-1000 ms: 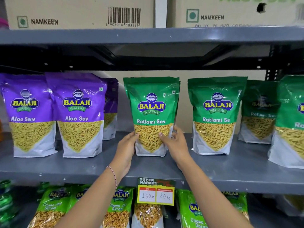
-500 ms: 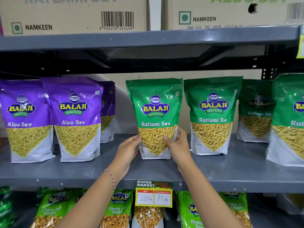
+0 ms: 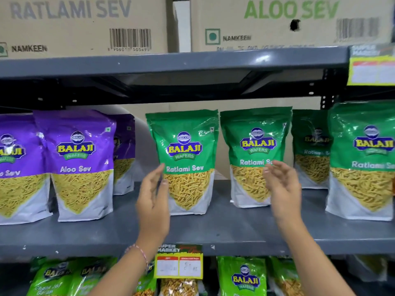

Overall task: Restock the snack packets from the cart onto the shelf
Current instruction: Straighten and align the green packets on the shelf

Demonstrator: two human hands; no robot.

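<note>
fingers both hands spread, holding nothing; ratlami sev packet upright on shelf, label forward.

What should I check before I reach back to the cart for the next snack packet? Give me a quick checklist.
1. Placed Ratlami Sev packet stands upright on the shelf: ok.
2. Left hand open and empty: ok.
3. Right hand open and empty: ok, though it overlaps the second Ratlami Sev packet in this view; contact cannot tell.
4. Packet sits with the green Ratlami Sev row, not the purple Aloo Sev packet: ok.
5. Label faces front: ok.
6. Cart position and remaining stock: cannot tell, out of view.
</note>
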